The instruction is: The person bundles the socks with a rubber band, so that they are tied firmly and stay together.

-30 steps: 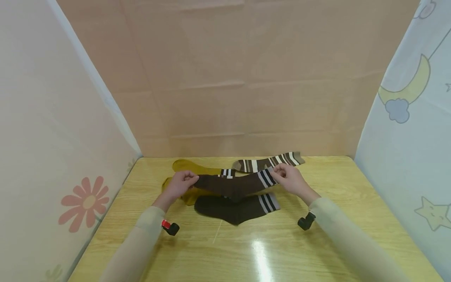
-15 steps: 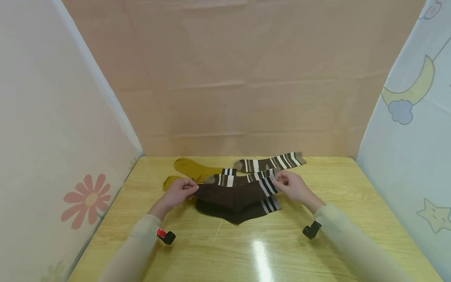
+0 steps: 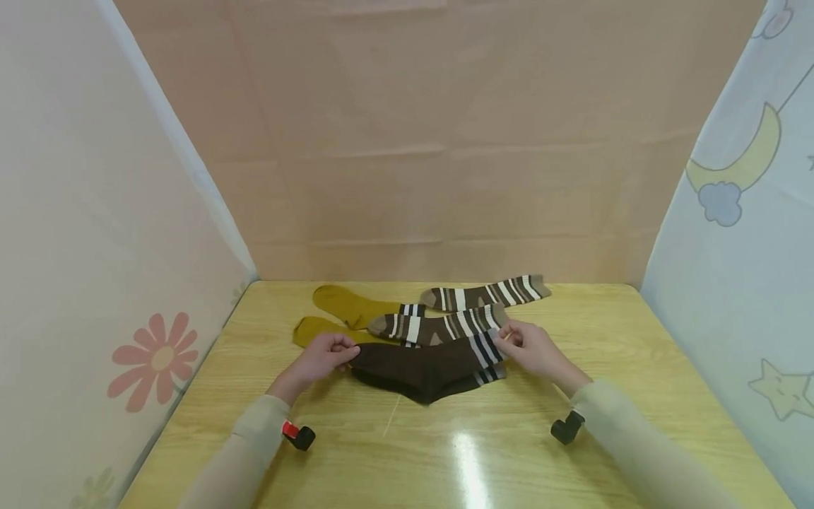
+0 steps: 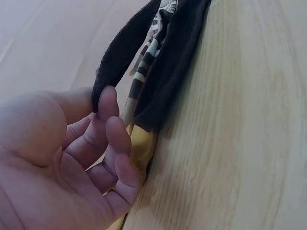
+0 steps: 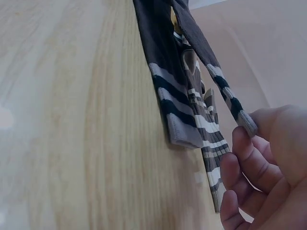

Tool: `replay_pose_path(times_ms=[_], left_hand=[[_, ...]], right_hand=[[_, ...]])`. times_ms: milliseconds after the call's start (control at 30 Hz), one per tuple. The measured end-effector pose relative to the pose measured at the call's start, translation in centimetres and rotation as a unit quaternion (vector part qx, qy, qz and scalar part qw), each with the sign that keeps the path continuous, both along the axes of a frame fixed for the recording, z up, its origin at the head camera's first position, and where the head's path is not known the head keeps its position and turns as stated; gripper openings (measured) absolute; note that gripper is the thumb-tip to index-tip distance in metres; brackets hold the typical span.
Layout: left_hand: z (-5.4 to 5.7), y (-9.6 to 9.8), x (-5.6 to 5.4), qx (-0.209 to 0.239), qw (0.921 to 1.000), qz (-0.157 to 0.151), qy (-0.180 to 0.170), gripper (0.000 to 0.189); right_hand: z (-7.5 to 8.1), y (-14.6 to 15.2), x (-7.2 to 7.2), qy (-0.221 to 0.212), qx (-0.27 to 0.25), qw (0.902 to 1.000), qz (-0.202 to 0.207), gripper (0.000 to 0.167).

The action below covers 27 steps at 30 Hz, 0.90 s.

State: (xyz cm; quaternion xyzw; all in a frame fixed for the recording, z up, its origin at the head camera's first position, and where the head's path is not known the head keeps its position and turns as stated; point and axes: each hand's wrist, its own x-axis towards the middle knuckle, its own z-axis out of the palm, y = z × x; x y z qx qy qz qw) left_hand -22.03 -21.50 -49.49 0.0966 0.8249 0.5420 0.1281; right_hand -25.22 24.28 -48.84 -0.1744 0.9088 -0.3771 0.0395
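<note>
1. Now the upper dark sock (image 3: 420,363) hangs lower than a second ago, covering more of the lower dark sock (image 5: 165,72) beneath it, while the near striped sock (image 3: 439,326), mostly hidden then, shows behind.
2. At 9 o'clock the left hand (image 3: 324,357) pinches the toe end between thumb and forefinger, its other fingers loosely bent; at 3 o'clock the right hand (image 3: 531,348) pinches the striped cuff the same way. Both grips match the earlier frames.
3. Both held ends are lifted clear of the lower dark sock in the wrist views; whether the sagging middle touches it, I cannot tell.
4. Toward 6 o'clock, bare table (image 3: 356,459) runs from the heels of the dark socks to the bottom of the head view, with more open wood outside each hand at 8 and 4 o'clock.
5. Space is tighter toward 12: the near striped sock lies just behind, its toe overlapping the near mustard sock (image 3: 318,331) at 10 o'clock.
6. Further back, the far mustard sock (image 3: 356,305) lies at 11 o'clock and the far striped sock (image 3: 486,293) at 1, by the table's far edge, where the pinkish backdrop (image 3: 413,141) rises.
</note>
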Motion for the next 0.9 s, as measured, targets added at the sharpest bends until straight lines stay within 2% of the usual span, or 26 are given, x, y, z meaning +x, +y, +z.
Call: replay_pose_path(times_ms=[500,667,900], left_hand=[[-1.2,0.0,0.3,-0.029,0.9995,-0.003,0.015,0.019],[-1.0,0.3,0.5,-0.044,0.9987,-0.002,0.025,0.018],[-0.9,0.5,0.5,-0.066,0.9973,0.020,0.022,0.016]], right_hand=[[-1.6,0.2,0.7,-0.013,0.007,0.9999,0.009,0.019],[-1.6,0.3,0.7,-0.013,0.007,0.9998,0.009,0.015],[-1.6,0.3,0.6,-0.013,0.008,0.9997,0.019,0.016]])
